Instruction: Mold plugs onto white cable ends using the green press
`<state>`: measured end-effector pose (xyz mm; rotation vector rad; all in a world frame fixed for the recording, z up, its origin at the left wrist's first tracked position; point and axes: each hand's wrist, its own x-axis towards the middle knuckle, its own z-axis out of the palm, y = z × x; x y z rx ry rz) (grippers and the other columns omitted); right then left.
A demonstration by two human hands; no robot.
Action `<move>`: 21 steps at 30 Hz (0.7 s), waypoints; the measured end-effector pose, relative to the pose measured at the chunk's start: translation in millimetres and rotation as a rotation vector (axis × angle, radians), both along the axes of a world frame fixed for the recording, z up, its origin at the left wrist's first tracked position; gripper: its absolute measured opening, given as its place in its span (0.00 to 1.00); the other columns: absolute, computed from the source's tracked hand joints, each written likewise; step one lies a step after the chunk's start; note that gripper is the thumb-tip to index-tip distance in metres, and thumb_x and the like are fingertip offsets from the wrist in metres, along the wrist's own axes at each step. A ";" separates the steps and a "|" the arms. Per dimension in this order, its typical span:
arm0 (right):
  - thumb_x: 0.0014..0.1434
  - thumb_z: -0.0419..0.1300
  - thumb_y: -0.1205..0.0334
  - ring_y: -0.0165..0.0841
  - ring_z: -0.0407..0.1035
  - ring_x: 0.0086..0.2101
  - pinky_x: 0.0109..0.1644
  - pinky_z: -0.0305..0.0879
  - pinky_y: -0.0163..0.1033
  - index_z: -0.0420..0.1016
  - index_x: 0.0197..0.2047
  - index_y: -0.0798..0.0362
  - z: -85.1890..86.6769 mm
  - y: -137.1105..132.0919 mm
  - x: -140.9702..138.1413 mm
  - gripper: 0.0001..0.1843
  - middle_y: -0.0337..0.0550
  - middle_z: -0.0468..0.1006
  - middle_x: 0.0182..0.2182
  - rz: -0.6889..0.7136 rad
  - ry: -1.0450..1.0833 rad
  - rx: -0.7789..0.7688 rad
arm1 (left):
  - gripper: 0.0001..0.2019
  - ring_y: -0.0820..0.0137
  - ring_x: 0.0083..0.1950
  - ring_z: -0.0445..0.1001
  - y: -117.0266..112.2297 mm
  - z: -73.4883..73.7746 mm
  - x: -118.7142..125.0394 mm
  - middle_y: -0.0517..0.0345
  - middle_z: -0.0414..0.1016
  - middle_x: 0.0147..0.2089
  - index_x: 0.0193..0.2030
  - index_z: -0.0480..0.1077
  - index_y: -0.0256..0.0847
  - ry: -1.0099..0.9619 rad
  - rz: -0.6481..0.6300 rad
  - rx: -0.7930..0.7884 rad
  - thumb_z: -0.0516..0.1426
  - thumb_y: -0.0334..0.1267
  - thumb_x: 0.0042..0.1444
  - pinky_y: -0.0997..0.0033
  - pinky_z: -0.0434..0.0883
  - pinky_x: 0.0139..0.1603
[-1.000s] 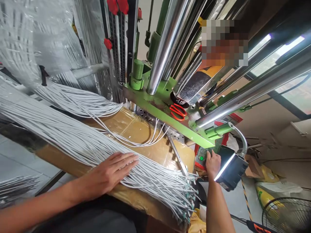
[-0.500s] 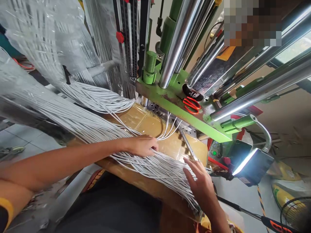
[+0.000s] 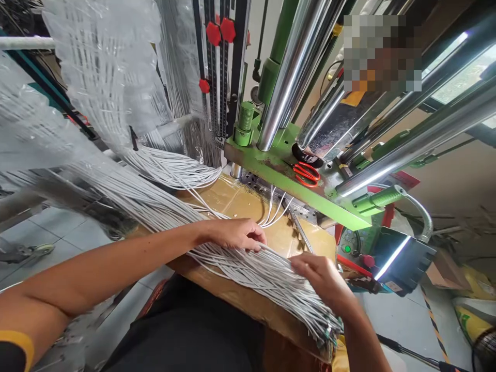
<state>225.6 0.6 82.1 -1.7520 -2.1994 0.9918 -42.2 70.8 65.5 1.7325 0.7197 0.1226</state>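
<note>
A thick bundle of thin grey wires (image 3: 248, 268) lies across a tape-covered brown bench top (image 3: 236, 201), its ends hanging off the near right corner. My left hand (image 3: 236, 232) rests on the bundle with fingers curled, pinching a few wires near its far edge. My right hand (image 3: 318, 276) lies on the bundle further right, fingers bent and closed onto some wires. A few loose wires (image 3: 273, 209) loop from the bench into the perforated metal plate under the green press (image 3: 294, 178).
Red-handled scissors (image 3: 306, 174) lie on the green press base among chrome columns (image 3: 287, 77). A gooseneck lamp (image 3: 399, 258) glows at right beside a green button (image 3: 347, 248). More wire bundles in clear plastic (image 3: 108, 88) hang at left. A person stands behind the press.
My right hand left the control box by the lamp and came onto the wire bundle, closing on wires. My left hand slid right along the bundle and curled its fingers. The view shifted slightly.
</note>
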 end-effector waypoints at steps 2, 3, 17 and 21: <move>0.63 0.51 0.49 0.38 0.70 0.38 0.42 0.65 0.41 0.78 0.43 0.51 -11.0 6.3 14.2 0.19 0.46 0.77 0.39 -0.167 -0.211 0.168 | 0.11 0.74 0.30 0.66 0.7 -3.1 0.2 0.60 0.70 0.30 0.39 0.72 0.36 0.027 0.053 -0.051 0.55 0.41 0.55 0.77 0.62 0.30; 0.62 0.53 0.52 0.40 0.70 0.40 0.43 0.65 0.43 0.77 0.46 0.51 -19.7 10.1 21.0 0.18 0.49 0.76 0.40 -0.216 -0.322 0.230 | 0.11 0.74 0.29 0.66 1.4 -5.4 -0.1 0.60 0.69 0.29 0.39 0.71 0.36 0.036 0.077 -0.079 0.55 0.42 0.55 0.77 0.62 0.30; 0.60 0.53 0.66 0.41 0.68 0.53 0.57 0.64 0.47 0.66 0.60 0.57 -19.2 28.5 23.7 0.24 0.54 0.73 0.54 -0.070 -0.214 0.230 | 0.12 0.67 0.41 0.72 -11.0 0.2 11.0 0.53 0.75 0.39 0.42 0.74 0.37 0.106 0.136 0.497 0.50 0.39 0.64 0.72 0.63 0.43; 0.62 0.57 0.59 0.35 0.72 0.44 0.48 0.69 0.41 0.55 0.66 0.50 5.3 2.1 -32.9 0.31 0.44 0.78 0.46 0.176 0.057 0.147 | 0.12 0.70 0.36 0.70 -31.1 22.7 -1.4 0.55 0.73 0.35 0.39 0.74 0.37 -0.059 0.102 0.639 0.51 0.39 0.64 0.74 0.63 0.39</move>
